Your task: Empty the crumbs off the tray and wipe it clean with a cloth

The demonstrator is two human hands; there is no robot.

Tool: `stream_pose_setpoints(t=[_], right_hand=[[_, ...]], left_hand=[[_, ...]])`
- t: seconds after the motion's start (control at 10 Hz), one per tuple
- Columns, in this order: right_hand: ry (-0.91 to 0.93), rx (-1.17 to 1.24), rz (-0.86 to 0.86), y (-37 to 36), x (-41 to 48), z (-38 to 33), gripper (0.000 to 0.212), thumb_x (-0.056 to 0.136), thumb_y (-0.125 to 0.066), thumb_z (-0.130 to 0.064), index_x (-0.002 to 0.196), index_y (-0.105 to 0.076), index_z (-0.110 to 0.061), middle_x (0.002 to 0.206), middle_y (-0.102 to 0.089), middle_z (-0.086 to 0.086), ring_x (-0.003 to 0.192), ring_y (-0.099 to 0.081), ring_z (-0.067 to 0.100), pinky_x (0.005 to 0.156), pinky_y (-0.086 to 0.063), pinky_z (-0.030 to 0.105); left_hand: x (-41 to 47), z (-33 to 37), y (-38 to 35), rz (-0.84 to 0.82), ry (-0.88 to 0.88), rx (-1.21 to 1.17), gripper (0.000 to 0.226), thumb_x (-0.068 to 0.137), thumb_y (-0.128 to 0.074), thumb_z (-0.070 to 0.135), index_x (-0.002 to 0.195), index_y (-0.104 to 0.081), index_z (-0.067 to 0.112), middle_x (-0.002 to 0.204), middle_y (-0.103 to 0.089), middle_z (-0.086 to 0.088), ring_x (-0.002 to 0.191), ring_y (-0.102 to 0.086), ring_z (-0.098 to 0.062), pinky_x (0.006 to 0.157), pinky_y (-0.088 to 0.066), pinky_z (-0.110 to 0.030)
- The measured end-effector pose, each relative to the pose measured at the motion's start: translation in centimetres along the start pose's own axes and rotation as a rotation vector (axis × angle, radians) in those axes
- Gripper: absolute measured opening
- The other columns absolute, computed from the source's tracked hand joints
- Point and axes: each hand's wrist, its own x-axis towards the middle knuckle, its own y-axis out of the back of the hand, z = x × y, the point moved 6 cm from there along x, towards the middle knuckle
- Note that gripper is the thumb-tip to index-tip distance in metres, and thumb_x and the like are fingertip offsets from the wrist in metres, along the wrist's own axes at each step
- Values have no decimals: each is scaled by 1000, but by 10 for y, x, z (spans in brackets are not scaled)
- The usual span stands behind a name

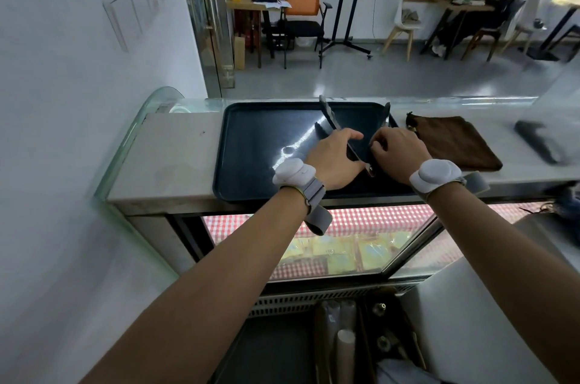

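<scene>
Glossy black tray [257, 145], hands gripping tongs [332, 123] – metal

— What sits on the counter [175, 145]?
— A tray [251, 145] at centre, tongs [342, 135] lying on it, arms spread toward 12 o'clock.
— And the hands?
— Left hand [335, 157] and right hand [397, 151] meet over the tongs' hinge, at the tray's 4 o'clock.
— Beside the tray?
— A cloth [455, 142] at 3 o'clock, just beside its rim. Beneath the counter, at 6 o'clock, a display case [345, 245].
</scene>
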Motion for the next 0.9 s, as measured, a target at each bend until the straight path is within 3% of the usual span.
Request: stream_pose_setpoints(t=[0.1, 0.3, 0.5, 0.7, 0.8, 0.9], right_hand=[[-5, 2, -7, 1, -2, 1, 19, 93, -49, -21, 101, -65, -17, 98, -65, 8, 89, -59, 27, 72, -43, 33], [4, -34, 16, 4, -3, 3, 21, 93, -50, -21, 110, -61, -17, 92, -67, 11, 73, -55, 23, 63, -44, 31], [-2, -50, 33, 7, -3, 3, 24, 93, -50, -23, 114, -60, -16, 96, -66, 10, 73, -52, 21, 63, -41, 30], [5, -28, 55, 6, -3, 1, 23, 94, -50, -30, 112, -59, -18, 102, -65, 9, 79, -61, 22, 70, -56, 39], [25, -41, 88, 7, -2, -1, 25, 94, -50, -34, 112, -59, -19, 105, -61, 9, 81, -59, 22, 70, -52, 34], [29, 17, 91, 12, 1, -8, 32, 95, -46, -43, 112, -60, -20, 107, -58, 8, 92, -57, 24, 77, -51, 36]], left_hand=[[2, -2, -2, -15, 10, 15, 59, 87, -73, 31, 141, -51, 28, 141, -57, 4, 116, -62, -20, 102, -49, -39], [6, 0, -3, -67, -10, 126, 57, 92, -64, 29, 146, -46, 27, 149, -50, 1, 126, -55, -20, 102, -43, -30], [7, -2, -4, -88, 1, 139, 60, 90, -66, 32, 147, -45, 29, 147, -53, 3, 120, -60, -20, 100, -48, -35], [6, -6, -1, -69, -7, 99, 59, 90, -67, 33, 145, -47, 27, 148, -51, 4, 125, -57, -18, 100, -43, -28], [4, -4, 5, -17, -36, 39, 54, 91, -66, 30, 143, -51, 24, 145, -54, 3, 127, -55, -18, 105, -42, -29], [2, -5, 19, 122, -54, -2, 47, 92, -65, 37, 136, -57, 25, 138, -60, 7, 116, -61, -16, 104, -46, -35]])
